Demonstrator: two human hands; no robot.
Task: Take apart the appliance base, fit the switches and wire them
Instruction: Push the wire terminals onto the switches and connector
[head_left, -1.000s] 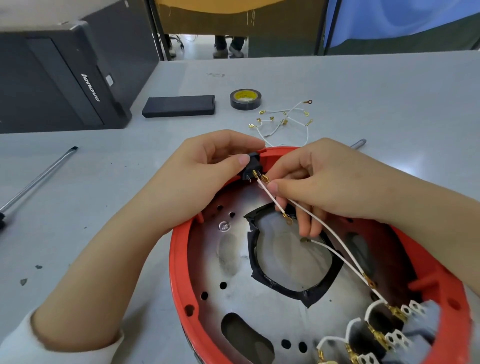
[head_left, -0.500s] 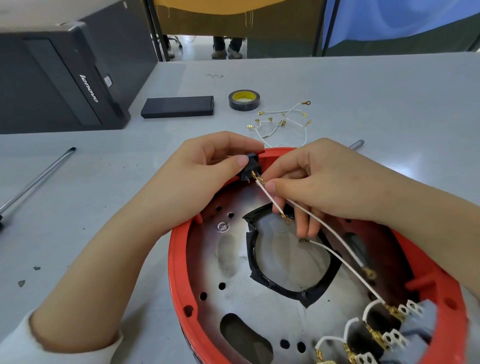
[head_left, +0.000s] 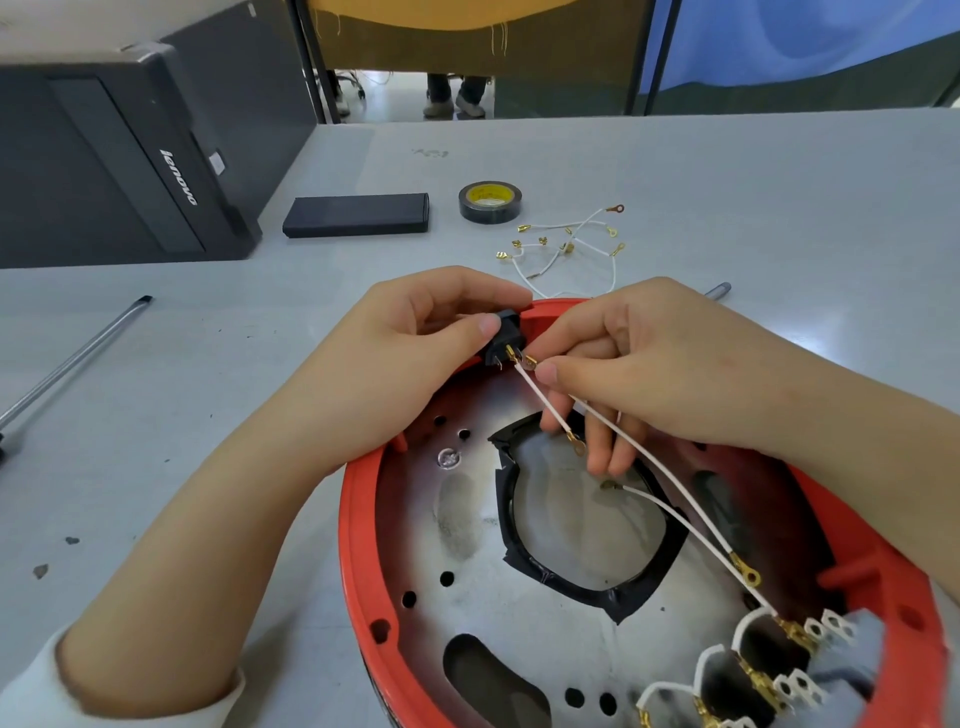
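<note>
Switch (head_left: 503, 340): black rocker, seated in red base (head_left: 358, 519) rim at 12 o'clock; left hand (head_left: 415, 358) grip pinches its body.
Right grip: right hand (head_left: 639, 364) pinches a white wire (head_left: 649, 457) lead, brass connector at the switch tabs.
Risk: connector could bend a tab or seat half-on if pushed crooked; switch could pop from its slot.
Count: 2 hands, 1 switch here; 3 switches at 5 o'clock.
Tabletop (head_left: 727, 182): 1 tape roll (head_left: 488, 201), loose wires (head_left: 566, 244), too tangled to count.

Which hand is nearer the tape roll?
Left. The left hand sits just below the tape roll, gripping the switch; the right hand is farther off, pinching a wire.
</note>
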